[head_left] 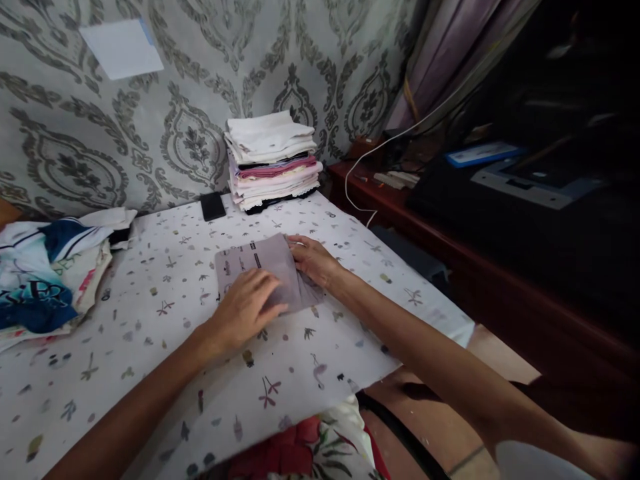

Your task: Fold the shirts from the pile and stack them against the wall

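A grey-mauve garment with dark printing (270, 257) lies folded on the patterned white cloth (200, 393). Over its lower left part is my left hand (249, 307), its thumb and fingers apart, with nothing gripped between them; the fingertips are slightly blurred. My right hand (314, 261) rests at the garment's right edge, fingers bent against the fabric, some of them hidden at the fold. Behind the garment rises a neat stack of folded clothes (274, 163), white on top, pink and dark lower down.
Loosely piled clothes (45, 280) lie at the left. A black phone (213, 207) sits near the wall, left of the stack. On the right stands a dark red wooden desk (430, 237) with a white cable (349, 183) hanging over its edge.
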Demonstrator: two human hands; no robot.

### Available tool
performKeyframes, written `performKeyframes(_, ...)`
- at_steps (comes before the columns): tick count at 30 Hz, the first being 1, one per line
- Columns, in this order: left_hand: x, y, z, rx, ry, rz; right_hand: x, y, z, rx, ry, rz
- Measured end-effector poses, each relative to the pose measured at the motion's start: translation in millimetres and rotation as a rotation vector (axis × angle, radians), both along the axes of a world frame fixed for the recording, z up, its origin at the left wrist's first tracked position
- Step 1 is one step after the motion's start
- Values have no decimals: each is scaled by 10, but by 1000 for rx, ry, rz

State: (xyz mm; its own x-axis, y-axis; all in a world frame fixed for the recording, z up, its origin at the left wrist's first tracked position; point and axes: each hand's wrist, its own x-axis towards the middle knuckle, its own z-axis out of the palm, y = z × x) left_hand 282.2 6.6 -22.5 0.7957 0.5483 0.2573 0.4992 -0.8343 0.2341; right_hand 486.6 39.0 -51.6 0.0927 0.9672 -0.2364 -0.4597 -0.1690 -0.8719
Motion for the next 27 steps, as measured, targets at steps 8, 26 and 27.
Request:
performKeyframes(8,326,-165,-122,170,161,-23,-25,329,-104,24,-441,-64)
performKeyframes(26,344,-69,55,-62,-121,70,248,221,-94,375,-1047,-98)
performKeyframes(27,273,2,52,-37,-125,109,203,197,-80,445,-1105,-80)
